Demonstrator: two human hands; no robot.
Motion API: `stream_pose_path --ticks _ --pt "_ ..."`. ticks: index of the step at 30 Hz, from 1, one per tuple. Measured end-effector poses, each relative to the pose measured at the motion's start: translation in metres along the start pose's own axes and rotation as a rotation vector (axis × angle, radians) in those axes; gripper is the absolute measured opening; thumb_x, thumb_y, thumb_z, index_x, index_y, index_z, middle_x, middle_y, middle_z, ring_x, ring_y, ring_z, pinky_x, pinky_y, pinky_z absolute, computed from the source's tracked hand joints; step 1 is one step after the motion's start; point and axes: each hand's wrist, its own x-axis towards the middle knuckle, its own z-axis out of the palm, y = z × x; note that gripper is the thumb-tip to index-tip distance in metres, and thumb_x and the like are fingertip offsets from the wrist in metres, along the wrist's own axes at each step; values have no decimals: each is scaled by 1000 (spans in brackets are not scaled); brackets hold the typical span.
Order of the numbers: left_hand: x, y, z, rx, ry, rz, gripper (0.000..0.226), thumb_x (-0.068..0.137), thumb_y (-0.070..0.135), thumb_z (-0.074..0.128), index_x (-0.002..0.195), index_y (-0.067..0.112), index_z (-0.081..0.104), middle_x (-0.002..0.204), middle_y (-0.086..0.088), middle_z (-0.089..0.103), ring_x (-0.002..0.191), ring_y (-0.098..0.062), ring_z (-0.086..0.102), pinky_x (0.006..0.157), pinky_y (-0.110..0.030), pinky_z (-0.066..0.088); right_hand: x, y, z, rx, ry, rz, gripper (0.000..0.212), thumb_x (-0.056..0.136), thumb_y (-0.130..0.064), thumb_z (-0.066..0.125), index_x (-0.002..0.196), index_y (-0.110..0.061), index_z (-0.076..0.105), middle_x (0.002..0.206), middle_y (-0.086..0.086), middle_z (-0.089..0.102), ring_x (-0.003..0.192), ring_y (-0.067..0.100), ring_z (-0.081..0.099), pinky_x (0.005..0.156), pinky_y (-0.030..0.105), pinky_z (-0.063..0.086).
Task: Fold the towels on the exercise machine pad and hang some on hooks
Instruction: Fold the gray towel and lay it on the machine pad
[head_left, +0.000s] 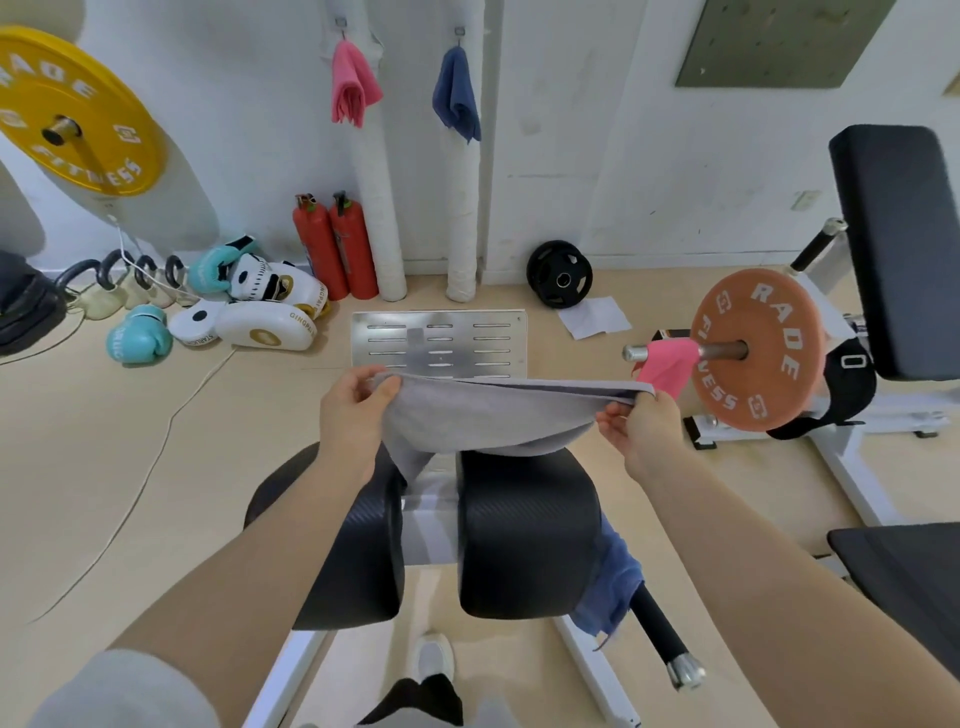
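Item: grey towel (483, 415), held up over the twin black pads (524, 535) of the exercise machine, its lower part sagging down onto their far edge.
Long axis: left to right between the two hands, the top hem pulled nearly taut and about level.
Left hand (353, 410): at the towel's left end; fingers curled over the hem, thumb beneath, pinching the corner.
Right hand (644, 426): at the right end, pinching that corner between thumb and fingers; how many layers it holds is hard to tell.
Arm pose: both forearms reach forward, roughly symmetrical, hands at similar height, neither clearly nearer the pads.
Relation governing the next move: the cloth hangs below and between the fingers, directly above the pads, so lowering it should lay it across them for folding.
Already hung: pink towel (353, 83) and blue towel (457, 93) on wall hooks.
Awaiting: blue towel (613, 582) draped beside the right pad; pink towel (665, 364) on the barbell sleeve.
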Motion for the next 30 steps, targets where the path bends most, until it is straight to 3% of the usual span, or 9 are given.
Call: stream_pose_path --ticks 5,11,15,19,25,30 --pt "-42 3 8 48 -86 15 10 90 16 57 81 19 62 80 4 60 77 -9 53 69 -21 43 -13 -5 -27 176 66 -155 21 98 -9 27 111 -12 44 81 7 58 62 18 61 58 26 54" --pt "-90 10 12 -188 -150 -2 14 89 8 55 79 16 61 81 1 60 79 -11 55 72 -24 47 -34 -2 -69 464 -28 -138 23 97 -9 36 88 -22 53 81 1 61 68 12 60 61 20 47" --pt "-108 34 17 -377 -133 101 21 91 4 48 77 15 59 77 4 60 73 -6 57 70 -19 51 -49 -25 -74 615 -114 -210 23 97 -8 37 92 -24 53 75 0 57 60 13 54 53 20 45" --pt "-97 46 20 -450 -83 124 20 94 13 47 81 19 61 85 3 60 83 -9 56 80 -26 49 -53 -49 -57 610 -158 -266 24 97 -8 36 97 -25 53 71 0 57 58 12 54 58 21 46" --pt "-32 26 29 -246 -70 -35 18 96 22 48 89 18 64 94 -6 60 92 -22 50 80 -35 43 -7 -49 -27 380 -94 -220 25 98 -9 39 120 -13 49 78 1 61 71 11 63 67 21 49" --pt "25 63 48 -307 -109 38 18 96 14 46 82 17 58 82 0 56 78 -12 50 71 -27 41 18 -92 3 403 -130 -248 24 93 -1 40 96 -22 53 77 3 60 67 12 60 72 25 50"
